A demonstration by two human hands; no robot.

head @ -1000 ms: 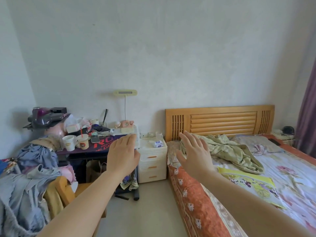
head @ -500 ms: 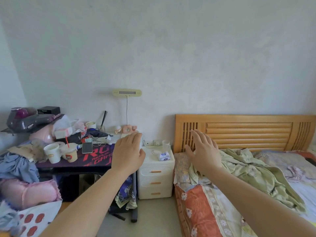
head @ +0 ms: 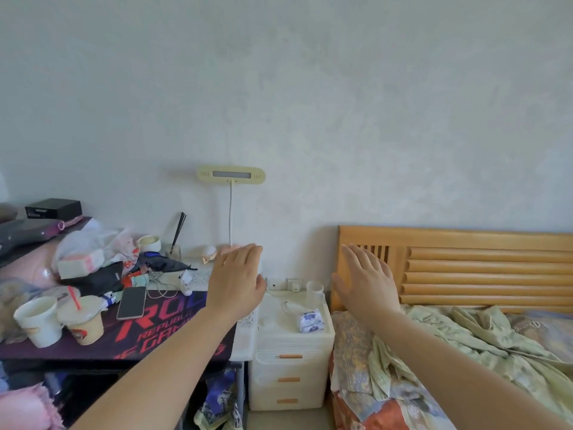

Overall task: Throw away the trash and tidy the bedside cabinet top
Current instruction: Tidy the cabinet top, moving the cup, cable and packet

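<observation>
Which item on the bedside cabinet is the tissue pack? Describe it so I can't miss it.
Find the white drawer cabinet between desk and bed. Near its top's right front edge lies the tissue pack: small, soft, white with blue print, unlike the clear cup behind.

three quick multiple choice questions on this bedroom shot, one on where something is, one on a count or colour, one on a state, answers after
1. Where does the white cabinet stand?
A. between desk and bed
B. behind the headboard
C. on the bed

2. How many drawer handles show on its front?
A. one
B. three
C. five

3. How are the left hand and right hand?
A. gripping cups
B. open and empty
C. in fists

Answers:
1 A, the desk flanks one side, the bed the other.
2 B, three orange handles are stacked down the front.
3 B, fingers are spread and hold nothing.
</observation>
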